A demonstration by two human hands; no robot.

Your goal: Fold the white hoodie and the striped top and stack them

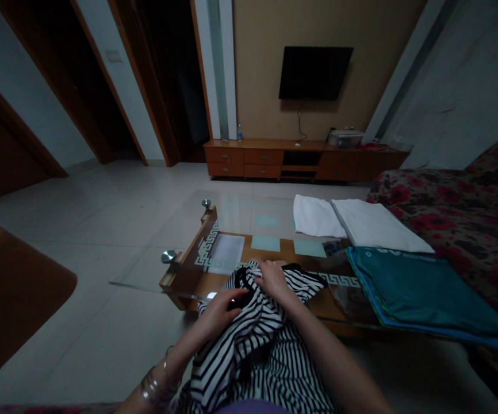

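Note:
A black-and-white striped garment (pixel 257 351) lies bunched over my lap and onto the glass coffee table (pixel 240 218). My left hand (pixel 218 313), with bracelets at the wrist, grips the fabric near its dark collar. My right hand (pixel 272 279) pinches the striped cloth a little farther up, close to the neckline. Both hands are closed on the garment, about a hand's width apart.
Folded teal cloth (pixel 413 287) and two folded white cloths (pixel 361 221) lie on the table's right side. A floral sofa (pixel 468 213) stands at right. A wooden TV cabinet (pixel 301 161) and wall TV (pixel 313 72) are beyond. A brown rounded piece of furniture (pixel 11 287) sits at left.

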